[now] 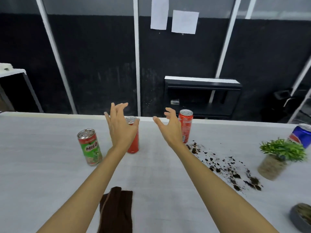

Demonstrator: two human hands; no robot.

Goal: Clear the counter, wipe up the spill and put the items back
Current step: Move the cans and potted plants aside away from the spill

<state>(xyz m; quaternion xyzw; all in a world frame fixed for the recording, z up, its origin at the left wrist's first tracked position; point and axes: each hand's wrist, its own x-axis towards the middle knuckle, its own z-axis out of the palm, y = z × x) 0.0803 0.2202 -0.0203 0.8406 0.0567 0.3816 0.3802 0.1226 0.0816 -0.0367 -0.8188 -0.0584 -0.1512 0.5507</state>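
On the white counter point(42, 174) stand a green Milo can point(90, 147), a red can point(133, 142) and a taller red can point(186, 126). My left hand point(120, 126) hovers open in front of the middle red can, fingers spread. My right hand point(170, 127) is open too, just left of the taller red can, partly covering it. A dark brown spill of crumbs point(232, 170) runs across the counter to the right. A folded brown cloth point(116, 209) lies near the front edge between my forearms.
A small potted plant point(277, 158) stands right of the spill, with a blue can point(302, 135) behind it. A grey dish point(302, 219) sits at the lower right. Beyond the counter's far edge are a black shelf point(202, 96) and a dark wall.
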